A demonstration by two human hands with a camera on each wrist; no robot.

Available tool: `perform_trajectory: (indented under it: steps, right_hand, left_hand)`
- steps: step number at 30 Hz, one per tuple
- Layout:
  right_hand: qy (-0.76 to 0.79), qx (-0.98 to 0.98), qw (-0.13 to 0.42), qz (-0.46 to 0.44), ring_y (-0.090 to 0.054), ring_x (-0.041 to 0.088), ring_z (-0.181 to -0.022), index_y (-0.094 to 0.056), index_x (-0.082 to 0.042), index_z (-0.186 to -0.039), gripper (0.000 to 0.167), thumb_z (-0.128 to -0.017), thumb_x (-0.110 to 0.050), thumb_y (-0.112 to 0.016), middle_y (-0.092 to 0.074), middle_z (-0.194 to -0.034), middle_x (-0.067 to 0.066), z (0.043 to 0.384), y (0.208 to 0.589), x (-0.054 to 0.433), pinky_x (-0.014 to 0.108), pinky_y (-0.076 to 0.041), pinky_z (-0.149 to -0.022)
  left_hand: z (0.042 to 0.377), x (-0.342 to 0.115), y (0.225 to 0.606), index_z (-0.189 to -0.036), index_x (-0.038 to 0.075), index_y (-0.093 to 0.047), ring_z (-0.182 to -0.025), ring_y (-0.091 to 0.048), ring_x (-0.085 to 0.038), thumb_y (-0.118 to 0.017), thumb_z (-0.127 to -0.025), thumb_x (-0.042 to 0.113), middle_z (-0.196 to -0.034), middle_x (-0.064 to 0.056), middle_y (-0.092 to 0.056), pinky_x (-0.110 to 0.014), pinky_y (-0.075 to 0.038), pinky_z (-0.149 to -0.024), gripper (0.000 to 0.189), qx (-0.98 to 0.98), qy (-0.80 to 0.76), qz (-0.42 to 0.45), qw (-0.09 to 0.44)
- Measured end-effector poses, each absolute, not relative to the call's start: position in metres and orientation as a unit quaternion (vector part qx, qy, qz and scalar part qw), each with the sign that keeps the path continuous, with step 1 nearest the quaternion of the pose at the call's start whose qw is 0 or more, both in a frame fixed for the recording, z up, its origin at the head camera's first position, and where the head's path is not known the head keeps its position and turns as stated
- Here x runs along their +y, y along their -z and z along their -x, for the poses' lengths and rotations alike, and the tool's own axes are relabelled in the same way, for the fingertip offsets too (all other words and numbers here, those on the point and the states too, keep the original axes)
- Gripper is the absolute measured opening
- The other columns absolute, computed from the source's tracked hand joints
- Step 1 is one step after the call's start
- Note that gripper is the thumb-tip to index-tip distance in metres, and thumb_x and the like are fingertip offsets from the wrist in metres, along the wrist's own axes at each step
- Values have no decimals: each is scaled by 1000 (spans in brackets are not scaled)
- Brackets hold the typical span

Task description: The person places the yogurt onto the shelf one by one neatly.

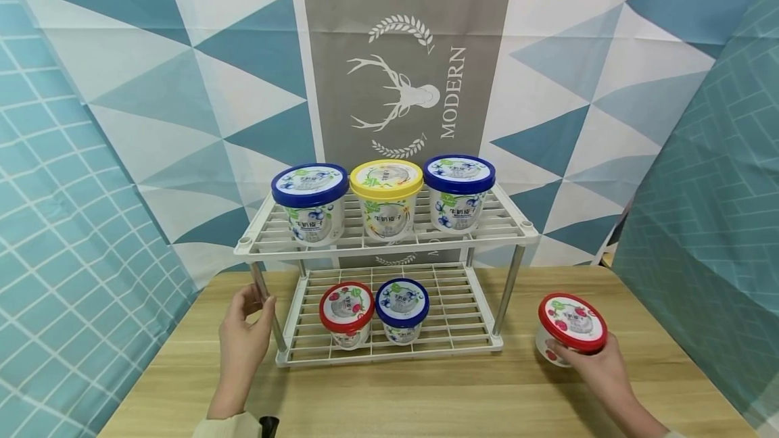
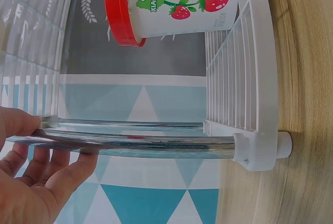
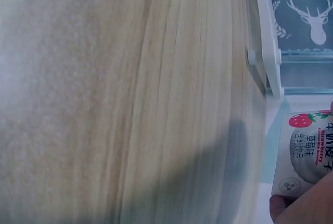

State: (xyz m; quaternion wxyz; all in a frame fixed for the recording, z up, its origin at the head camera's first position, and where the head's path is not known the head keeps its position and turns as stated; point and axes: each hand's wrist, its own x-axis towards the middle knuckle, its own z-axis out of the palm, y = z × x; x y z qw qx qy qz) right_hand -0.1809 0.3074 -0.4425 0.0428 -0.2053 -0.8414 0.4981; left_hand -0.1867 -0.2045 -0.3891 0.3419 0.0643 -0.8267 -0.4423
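My left hand (image 1: pixel 243 340) holds the front left metal post (image 1: pixel 266 299) of a white two-tier rack (image 1: pixel 389 359), fingers and thumb about it in the left wrist view. To the right of the rack, my right hand (image 1: pixel 602 374) grips a tub with a red lid (image 1: pixel 573 322); strawberries are printed on its side in the right wrist view. A second red-lidded strawberry tub (image 1: pixel 347 313) stands on the lower shelf beside a blue-lidded tub (image 1: pixel 402 309). Up on the top shelf are a blue-lidded tub (image 1: pixel 310 201), a yellow-lidded tub (image 1: pixel 387 198) and another blue-lidded tub (image 1: pixel 459 191).
The rack stands on a wooden table (image 1: pixel 377 404). Behind it hangs a patterned cloth (image 1: pixel 243 73) with a deer head print. Blue tiled sheets (image 1: pixel 49 222) flank the table on either side.
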Motion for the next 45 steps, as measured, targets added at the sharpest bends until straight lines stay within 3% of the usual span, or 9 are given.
perform_trajectory:
  steps: [17,33,45]
  right_hand:
    - [-492,-847,20,201,-24,49,-131,1,5,-146,124,-69,-52,-77,-18,-146,33,173,436,295,61,-29,-104]
    - [-498,-852,17,162,-26,45,-131,-2,1,-147,114,-73,-43,-78,-21,-147,29,168,431,287,60,-32,-104]
    - [-486,-858,1,164,-24,47,-132,2,5,-146,119,-73,-46,-77,-18,-146,32,164,431,283,60,-30,-105]
  left_hand:
    - [187,-205,389,-110,1,-56,-79,-43,20,-61,-90,10,-97,-14,-63,0,-38,-61,23,-823,447,-66,345]
    - [187,-204,389,-111,1,-56,-80,-42,20,-60,-90,11,-98,-15,-63,0,-37,-62,24,-826,442,-64,343]
    - [187,-205,388,-111,1,-55,-80,-42,21,-60,-91,11,-98,-15,-63,1,-37,-62,23,-827,441,-65,342]
